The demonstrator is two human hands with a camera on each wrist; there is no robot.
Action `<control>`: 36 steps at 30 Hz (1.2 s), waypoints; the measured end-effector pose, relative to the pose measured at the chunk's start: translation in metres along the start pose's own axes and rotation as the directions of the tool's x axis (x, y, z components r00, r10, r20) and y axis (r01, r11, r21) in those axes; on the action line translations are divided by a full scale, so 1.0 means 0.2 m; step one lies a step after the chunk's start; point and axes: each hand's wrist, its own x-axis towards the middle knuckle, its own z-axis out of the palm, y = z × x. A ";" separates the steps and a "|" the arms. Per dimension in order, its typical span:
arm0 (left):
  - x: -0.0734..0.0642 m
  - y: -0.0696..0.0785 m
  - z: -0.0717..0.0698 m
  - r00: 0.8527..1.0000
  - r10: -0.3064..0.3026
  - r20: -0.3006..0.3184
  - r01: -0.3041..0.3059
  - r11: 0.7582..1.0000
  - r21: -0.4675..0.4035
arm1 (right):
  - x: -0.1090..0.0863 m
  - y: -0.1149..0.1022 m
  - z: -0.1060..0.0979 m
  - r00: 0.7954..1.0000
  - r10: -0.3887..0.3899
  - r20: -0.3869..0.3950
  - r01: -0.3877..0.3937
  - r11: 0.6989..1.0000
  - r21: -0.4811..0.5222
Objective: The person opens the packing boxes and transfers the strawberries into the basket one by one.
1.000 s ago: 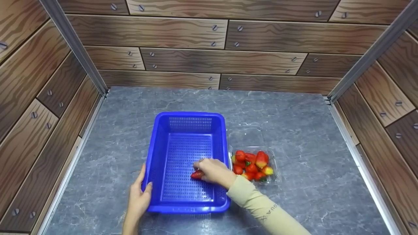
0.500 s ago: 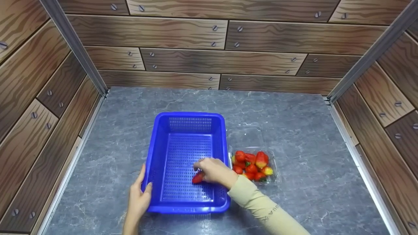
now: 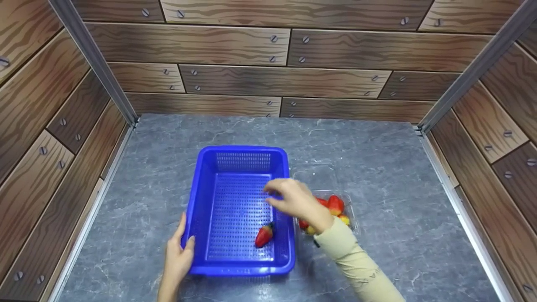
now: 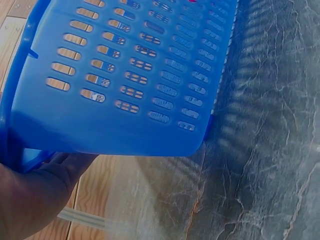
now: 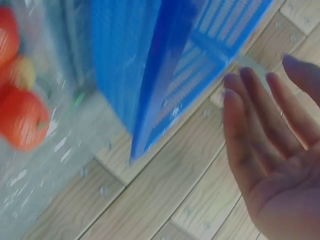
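Observation:
My left hand (image 3: 178,253) grips the left rim of a blue perforated plastic basket (image 3: 241,268), thumb over the edge. In the left wrist view that hand (image 4: 42,192) is at the rim beside the slotted wall. A single red strawberry (image 3: 264,235) with a dark green top lies on the basket floor, near the front right. Over the basket's right rim is my right hand (image 3: 295,203), holding nothing. The right wrist view shows this hand (image 5: 280,145) with its fingers spread and relaxed.
Right of the basket stands a clear plastic box with its lid (image 3: 317,173) folded back. Inside are several red and yellow fruits (image 3: 335,204), partly hidden by the right forearm. Wood-patterned walls (image 3: 235,46) border the grey marbled table (image 3: 398,180).
My right hand has let go of the strawberry in the basket and moved up and right, over the rim. My left hand keeps its grip on the basket.

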 end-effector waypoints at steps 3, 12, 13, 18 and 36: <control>0.00 0.00 0.00 1.000 -0.011 -0.005 0.011 1.000 0.013 | -0.03 0.06 -0.06 0.988 0.028 -0.152 -0.029 1.000 -0.004; 0.00 -0.01 0.00 0.999 -0.028 -0.020 0.028 1.000 0.012 | -0.19 0.29 -0.11 0.943 0.194 -0.271 -0.189 0.981 0.042; 0.00 -0.01 0.00 0.999 -0.031 -0.019 0.031 0.999 0.011 | -0.21 0.31 -0.10 0.942 0.216 -0.258 -0.209 0.976 0.055; 0.00 -0.01 0.01 0.999 -0.045 -0.023 0.046 0.999 0.009 | -0.32 0.41 -0.02 0.928 0.331 -0.173 -0.318 0.943 0.098; 0.00 -0.02 0.00 0.998 -0.058 -0.034 0.057 0.998 -0.025 | -0.38 0.46 0.17 0.883 0.450 -0.135 -0.436 0.892 0.122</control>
